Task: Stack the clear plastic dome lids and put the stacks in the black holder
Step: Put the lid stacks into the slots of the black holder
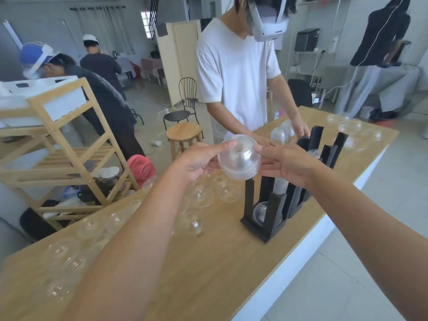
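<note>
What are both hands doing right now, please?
Left hand: grips the lid stack.
Right hand: open, fingers straight against the lid stack.

Wooden rack point(69, 156) and red fan point(141, 166) stand left of the left hand point(199, 162); beyond it, a round stool point(184, 132) and a person point(236, 72) in white.
</note>
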`<state>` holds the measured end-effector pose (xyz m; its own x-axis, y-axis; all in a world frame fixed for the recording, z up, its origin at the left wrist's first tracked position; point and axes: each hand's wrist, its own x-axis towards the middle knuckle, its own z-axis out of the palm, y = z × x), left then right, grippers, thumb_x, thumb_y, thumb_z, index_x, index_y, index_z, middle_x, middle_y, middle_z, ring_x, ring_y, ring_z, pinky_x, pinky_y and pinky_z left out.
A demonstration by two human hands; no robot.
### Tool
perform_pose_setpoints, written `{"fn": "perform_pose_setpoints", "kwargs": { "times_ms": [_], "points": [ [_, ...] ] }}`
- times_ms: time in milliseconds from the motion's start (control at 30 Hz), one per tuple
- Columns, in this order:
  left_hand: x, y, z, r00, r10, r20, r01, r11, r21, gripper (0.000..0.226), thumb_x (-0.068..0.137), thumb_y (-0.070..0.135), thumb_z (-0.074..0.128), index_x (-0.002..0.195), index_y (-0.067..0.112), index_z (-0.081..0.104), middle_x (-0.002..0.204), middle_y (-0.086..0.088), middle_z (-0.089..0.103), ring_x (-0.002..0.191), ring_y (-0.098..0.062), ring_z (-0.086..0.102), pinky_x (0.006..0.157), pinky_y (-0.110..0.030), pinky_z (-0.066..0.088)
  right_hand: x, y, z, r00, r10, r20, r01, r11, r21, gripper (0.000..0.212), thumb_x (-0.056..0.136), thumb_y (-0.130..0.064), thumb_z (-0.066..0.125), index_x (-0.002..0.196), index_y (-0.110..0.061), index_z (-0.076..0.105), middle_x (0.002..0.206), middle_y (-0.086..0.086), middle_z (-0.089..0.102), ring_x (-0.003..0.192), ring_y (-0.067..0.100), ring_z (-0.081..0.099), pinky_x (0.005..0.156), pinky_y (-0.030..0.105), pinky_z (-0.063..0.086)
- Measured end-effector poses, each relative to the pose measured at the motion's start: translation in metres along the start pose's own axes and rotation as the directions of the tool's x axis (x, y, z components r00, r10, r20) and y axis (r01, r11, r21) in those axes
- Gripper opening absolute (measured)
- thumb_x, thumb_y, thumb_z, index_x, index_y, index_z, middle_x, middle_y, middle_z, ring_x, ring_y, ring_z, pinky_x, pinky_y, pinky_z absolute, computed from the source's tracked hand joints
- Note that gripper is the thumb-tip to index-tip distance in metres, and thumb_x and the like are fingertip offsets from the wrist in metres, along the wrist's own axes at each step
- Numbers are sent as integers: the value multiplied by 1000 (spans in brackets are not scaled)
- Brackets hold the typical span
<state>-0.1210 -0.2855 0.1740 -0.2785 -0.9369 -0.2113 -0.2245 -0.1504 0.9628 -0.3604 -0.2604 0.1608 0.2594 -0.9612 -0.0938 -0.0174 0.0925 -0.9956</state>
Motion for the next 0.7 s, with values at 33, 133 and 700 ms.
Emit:
{"fn": "perform_pose_setpoints", "kwargs": {
  "times_ms": [33, 133, 700],
  "points": [
    [12, 8, 7, 999, 8, 31, -9, 1000, 29, 67, 49, 61, 84, 96, 16, 74, 92, -3, 77, 80, -14, 73, 75, -29, 51, 0, -1, -14, 999, 6, -31, -7, 1000, -24, 65, 64, -57, 86, 120, -31, 67, 106, 3, 76, 98, 20, 73, 78, 30, 60],
    [47, 21, 25, 994, 6, 111, -18, 994, 106, 73, 50, 65, 82, 103, 15, 74, 92, -1, 76, 77, -13, 71, 76, -29, 46, 5, 7, -47, 981, 50, -189, -61, 997, -52, 79, 55, -61, 88, 118, -17, 66, 99, 7, 77, 89, 20, 75, 67, 29, 60],
    [163, -17, 52, 878, -87, 470, -21, 976, 219, 56, 63, 44, 86, 105, 14, 62, 103, -2, 70, 90, -11, 67, 75, -20, 51, 1, 74, -50, 797, 75, -599, -146, 987, -70, 53, 75, -50, 81, 91, -1, 69, 83, 10, 76, 81, 18, 75, 77, 34, 62]
  ]
}}
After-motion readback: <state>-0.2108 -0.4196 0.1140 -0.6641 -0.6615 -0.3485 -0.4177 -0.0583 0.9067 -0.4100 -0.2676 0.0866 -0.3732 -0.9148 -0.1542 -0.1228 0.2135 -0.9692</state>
